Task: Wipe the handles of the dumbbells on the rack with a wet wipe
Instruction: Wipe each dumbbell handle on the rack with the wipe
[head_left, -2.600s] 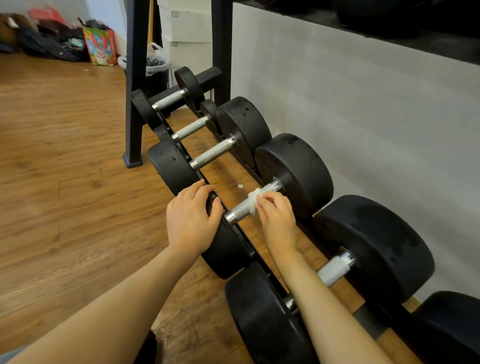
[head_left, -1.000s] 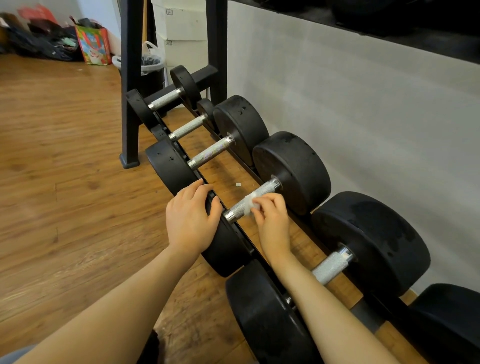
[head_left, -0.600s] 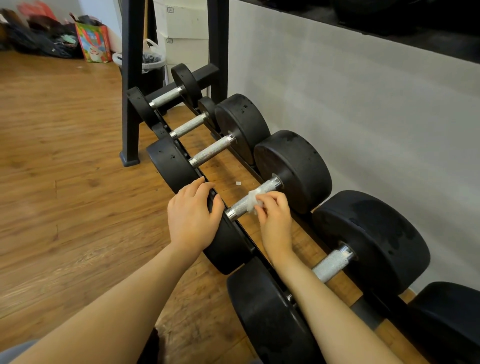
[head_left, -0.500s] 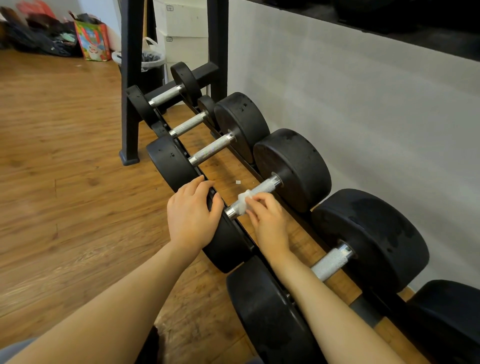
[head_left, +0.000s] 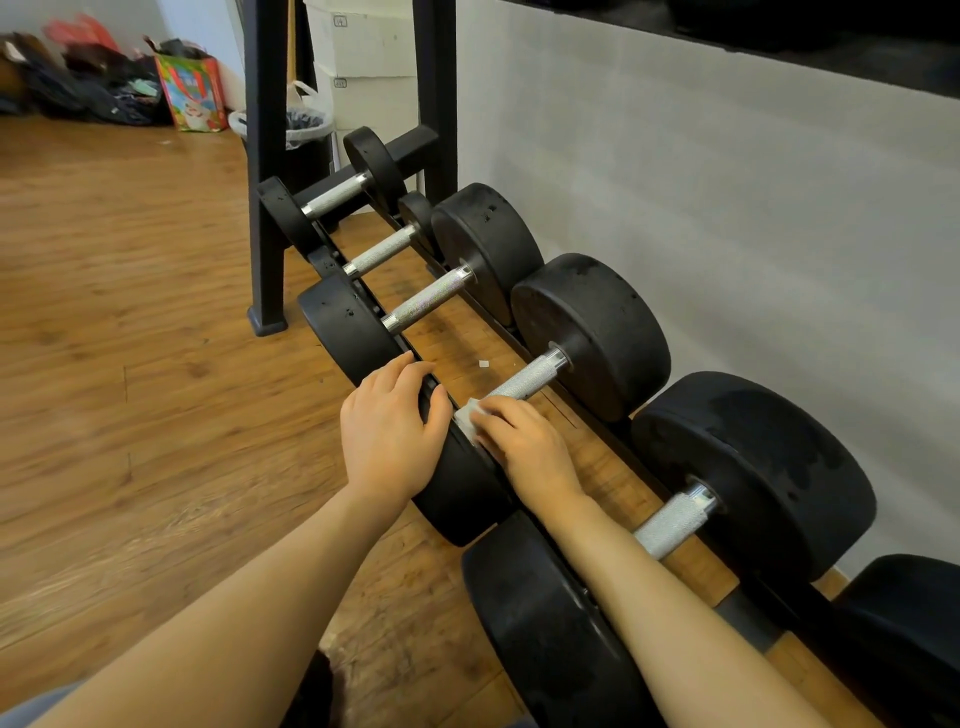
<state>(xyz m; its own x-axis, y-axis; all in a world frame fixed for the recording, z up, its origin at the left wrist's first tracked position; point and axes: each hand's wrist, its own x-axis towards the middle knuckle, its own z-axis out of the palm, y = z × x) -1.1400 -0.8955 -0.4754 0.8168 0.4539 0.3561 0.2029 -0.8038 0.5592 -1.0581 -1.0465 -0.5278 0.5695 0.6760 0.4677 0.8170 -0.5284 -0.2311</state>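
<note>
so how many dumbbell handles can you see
5: farthest handle, second, third, the one under the right hand, and the nearest. More may lie out of frame.

Single head view, close above the dumbbell rack (head_left: 467, 317), looking forward and down along it; wall right of rack, wood floor left.

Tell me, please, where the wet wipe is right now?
In the head view, centre frame, the wet wipe sits under the right hand, on the handle's near end.
</note>
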